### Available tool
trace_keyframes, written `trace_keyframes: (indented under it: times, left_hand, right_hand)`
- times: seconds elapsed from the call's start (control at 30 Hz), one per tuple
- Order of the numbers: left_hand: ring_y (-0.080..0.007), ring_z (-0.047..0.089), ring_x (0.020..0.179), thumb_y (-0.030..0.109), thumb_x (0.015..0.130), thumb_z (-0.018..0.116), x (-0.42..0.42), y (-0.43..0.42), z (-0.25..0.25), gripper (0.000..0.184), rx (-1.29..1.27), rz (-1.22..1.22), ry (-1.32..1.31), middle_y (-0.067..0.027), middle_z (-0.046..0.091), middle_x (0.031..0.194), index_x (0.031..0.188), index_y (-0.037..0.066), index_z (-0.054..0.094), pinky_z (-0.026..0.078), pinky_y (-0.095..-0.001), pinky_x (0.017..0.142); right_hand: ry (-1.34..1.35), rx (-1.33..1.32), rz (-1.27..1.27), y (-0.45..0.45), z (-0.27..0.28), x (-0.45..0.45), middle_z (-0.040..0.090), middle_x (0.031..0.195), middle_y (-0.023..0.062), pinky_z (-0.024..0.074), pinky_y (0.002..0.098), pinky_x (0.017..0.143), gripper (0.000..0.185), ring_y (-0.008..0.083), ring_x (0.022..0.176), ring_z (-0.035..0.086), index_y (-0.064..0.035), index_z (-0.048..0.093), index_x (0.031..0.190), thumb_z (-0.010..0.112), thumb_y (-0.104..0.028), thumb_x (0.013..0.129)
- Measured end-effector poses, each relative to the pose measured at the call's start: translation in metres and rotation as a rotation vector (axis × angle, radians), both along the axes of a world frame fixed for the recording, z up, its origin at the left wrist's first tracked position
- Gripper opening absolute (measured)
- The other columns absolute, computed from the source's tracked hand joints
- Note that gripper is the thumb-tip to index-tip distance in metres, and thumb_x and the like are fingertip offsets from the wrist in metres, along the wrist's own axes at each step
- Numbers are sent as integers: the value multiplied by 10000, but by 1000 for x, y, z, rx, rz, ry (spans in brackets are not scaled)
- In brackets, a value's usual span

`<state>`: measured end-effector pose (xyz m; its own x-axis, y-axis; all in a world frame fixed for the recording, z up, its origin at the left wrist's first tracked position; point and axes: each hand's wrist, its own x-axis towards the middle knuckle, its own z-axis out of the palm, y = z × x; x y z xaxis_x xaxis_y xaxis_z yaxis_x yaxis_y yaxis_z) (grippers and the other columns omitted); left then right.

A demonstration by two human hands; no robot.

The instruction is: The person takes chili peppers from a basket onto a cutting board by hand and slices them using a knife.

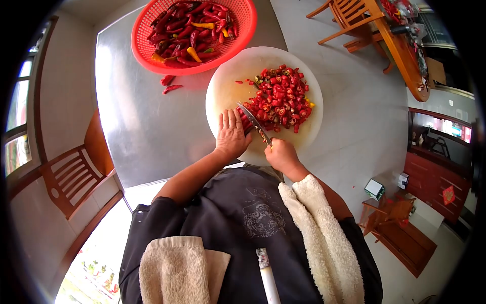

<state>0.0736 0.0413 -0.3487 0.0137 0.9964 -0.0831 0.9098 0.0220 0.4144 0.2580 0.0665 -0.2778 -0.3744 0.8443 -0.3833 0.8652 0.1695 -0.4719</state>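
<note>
My left hand (pixel 232 136) lies over a bunch of red chili peppers (pixel 246 123) at the near left of a round whitish cutting board (pixel 223 83), fingers pointing forward, holding them down. Part of the bunch is hidden beneath the hand. In my right hand (pixel 282 153) is a kitchen knife (pixel 255 123), gripped by its handle. Its blade slants to the upper left, right beside the bunch, with bits of pepper and seeds stuck to it. A heap of chopped red chilies (pixel 283 96) covers the board's right side, touching the blade area.
A red plastic colander (pixel 139 43) full of whole chilies stands beyond the board on a metal table (pixel 131 126). Loose chilies (pixel 172 88) lie near it. Wooden chairs (pixel 76 175) stand around. A lit cigarette (pixel 268 278) juts up close to the camera. Towels (pixel 174 273) hang over my shoulders.
</note>
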Motion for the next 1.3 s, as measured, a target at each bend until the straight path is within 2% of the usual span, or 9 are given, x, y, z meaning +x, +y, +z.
trace_keyframes:
  times: [0.27,0.37,0.47,0.57,0.67,0.8,0.97,1.17,1.3]
  left_hand:
    - [-482,259,1372,380,819,619,0,1,-8,876,19,-25,1,-336,306,1417,1394,-177,263,182,-538,1169]
    - [-480,263,1370,371,808,623,0,2,-7,871,17,-29,19,-337,316,1411,1387,-179,277,190,-534,1168]
    - [-476,264,1370,367,803,625,0,1,-8,867,54,-38,30,-331,317,1413,1388,-175,284,190,-535,1168]
    - [-474,271,1368,370,799,630,4,1,-13,877,76,6,23,-322,317,1419,1395,-168,277,188,-539,1167]
    - [-474,268,1370,391,804,635,3,0,-9,899,60,7,25,-316,320,1420,1405,-162,259,173,-541,1170]
    - [-466,245,1390,439,811,637,-1,0,0,940,16,28,-27,-321,328,1425,1419,-155,234,147,-544,1172]
    - [-458,222,1407,496,814,625,-9,-10,6,982,9,41,-16,-325,333,1432,1431,-150,219,128,-548,1171]
    - [-466,217,1408,487,837,598,-7,-11,2,946,-52,25,0,-311,281,1468,1431,-150,231,121,-541,1175]
    - [-459,231,1396,458,843,598,-9,-12,-5,909,2,4,-14,-305,294,1451,1420,-150,247,152,-543,1168]
  right_hand:
    - [-120,-85,51,17,4,-15,649,760,283,527,515,733,197,453,759,651,26,655,777,562,-147,789]
    - [-1,6,89,29,-23,-27,626,718,294,519,527,685,190,460,725,637,39,617,733,569,-137,786]
    - [21,79,18,27,-38,-35,624,720,294,518,533,690,205,457,722,640,40,614,715,570,-147,787]
    - [36,19,-28,27,-38,-28,644,755,278,523,513,719,202,441,755,649,26,648,769,586,-166,781]
    - [199,-7,-145,26,-39,-18,637,734,268,516,509,687,203,440,735,643,24,641,773,593,-172,789]
    - [199,-14,-173,19,-13,-8,635,703,250,511,502,659,209,443,709,637,23,643,810,596,-180,807]
    - [131,8,-61,5,8,-5,640,711,249,520,499,668,201,439,704,641,23,647,814,594,-171,802]
    - [11,8,12,-1,-5,-6,629,711,264,517,508,673,203,448,710,633,28,632,778,587,-169,801]
    - [-28,-14,36,4,-2,-11,625,717,280,515,514,679,201,466,717,626,36,623,768,576,-157,801]
